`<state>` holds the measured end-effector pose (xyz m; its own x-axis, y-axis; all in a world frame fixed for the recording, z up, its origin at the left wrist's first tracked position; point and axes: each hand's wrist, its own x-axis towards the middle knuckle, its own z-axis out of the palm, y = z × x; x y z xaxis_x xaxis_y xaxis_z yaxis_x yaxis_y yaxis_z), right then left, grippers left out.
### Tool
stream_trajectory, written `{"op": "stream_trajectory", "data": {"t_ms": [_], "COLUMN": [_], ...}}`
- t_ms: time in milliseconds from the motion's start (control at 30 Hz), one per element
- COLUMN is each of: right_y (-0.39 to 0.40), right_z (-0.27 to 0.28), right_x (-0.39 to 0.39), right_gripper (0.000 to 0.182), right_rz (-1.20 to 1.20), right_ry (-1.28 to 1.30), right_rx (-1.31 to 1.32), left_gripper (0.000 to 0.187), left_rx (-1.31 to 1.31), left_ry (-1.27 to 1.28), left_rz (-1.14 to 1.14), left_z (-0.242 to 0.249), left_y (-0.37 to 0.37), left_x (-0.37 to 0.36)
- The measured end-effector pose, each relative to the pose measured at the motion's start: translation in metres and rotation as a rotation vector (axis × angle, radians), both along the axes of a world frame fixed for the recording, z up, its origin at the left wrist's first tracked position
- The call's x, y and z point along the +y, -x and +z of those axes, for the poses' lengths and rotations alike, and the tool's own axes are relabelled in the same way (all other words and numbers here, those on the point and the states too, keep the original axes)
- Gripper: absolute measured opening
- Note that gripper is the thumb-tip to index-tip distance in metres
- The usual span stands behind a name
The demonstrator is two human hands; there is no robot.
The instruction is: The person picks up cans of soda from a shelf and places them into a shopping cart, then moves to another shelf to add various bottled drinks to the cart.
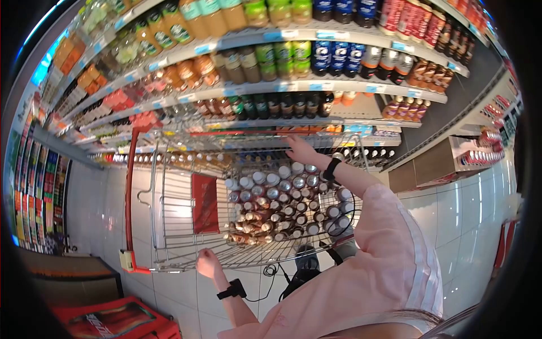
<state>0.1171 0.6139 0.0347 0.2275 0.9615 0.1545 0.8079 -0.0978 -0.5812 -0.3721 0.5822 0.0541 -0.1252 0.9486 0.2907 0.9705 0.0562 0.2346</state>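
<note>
A wire shopping cart (186, 261) with red handle parts stands crosswise in front of me. Inside it, on one side, several dark bottles with white caps (293, 200) stand packed together. My left hand (209, 263), fingers curled closed, is at the cart's near rim and looks to be gripping it. My right hand (301, 151) reaches across the bottles to the far rim. Its thumb and fingers are apart, and I see nothing held in it; the fingertips partly blend with the wires and shelf behind. Both wrists wear black bands.
Shelves of bottled drinks (271, 85) curve across the far side, close behind the cart. A red display box (113, 319) stands at lower left. Another shelf block (435, 161) is at right. A black cable (271, 271) hangs near my legs, above the tiled floor (446, 220).
</note>
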Motion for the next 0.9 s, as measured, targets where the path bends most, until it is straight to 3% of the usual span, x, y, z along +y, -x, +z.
{"op": "stream_trajectory", "data": {"t_ms": [33, 200, 300, 400, 500, 600, 700, 733, 900], "right_y": [-0.018, -0.121, -0.179, -0.208, -0.249, -0.268, -0.281, -0.285, -0.306], "right_z": [0.025, 0.048, 0.037, 0.042, 0.017, 0.026, 0.054, 0.045, 0.030], "right_x": [-0.015, -0.069, -0.091, -0.104, -0.096, -0.088, -0.077, -0.075, -0.059], "right_gripper": [0.039, 0.037, 0.042, 0.047, 0.053, 0.043, 0.033, 0.026, 0.043], "right_rz": [-0.012, -0.249, -0.272, -0.388, -0.599, -0.650, -0.666, -0.667, -0.582], "right_ry": [-0.055, -0.074, -0.096, -0.099, -0.034, -0.058, 0.220, -0.011, 0.209], "right_rx": [-0.039, -0.055, -0.248, -0.277, -0.350, -0.247, -0.087, -0.081, -0.113], "left_gripper": [0.012, 0.013, 0.013, 0.014, 0.014, 0.014, 0.013, 0.013, 0.012], "left_rx": [0.011, 0.084, 0.128, 0.204, 0.149, 0.107, 0.126, 0.137, 0.188], "left_ry": [-0.003, -0.028, -0.019, -0.086, -0.188, -0.216, -0.156, -0.160, -0.155], "left_rz": [0.000, -0.049, -0.022, 0.092, 0.181, 0.184, 0.198, 0.200, 0.199], "left_z": [-0.001, -0.002, -0.008, -0.009, -0.003, -0.005, 0.005, -0.002, -0.011], "left_y": [0.000, 0.002, 0.004, 0.004, -0.012, -0.009, -0.021, -0.014, -0.005], "left_x": [0.000, -0.001, -0.001, -0.006, -0.012, -0.012, -0.014, -0.013, -0.014]}}
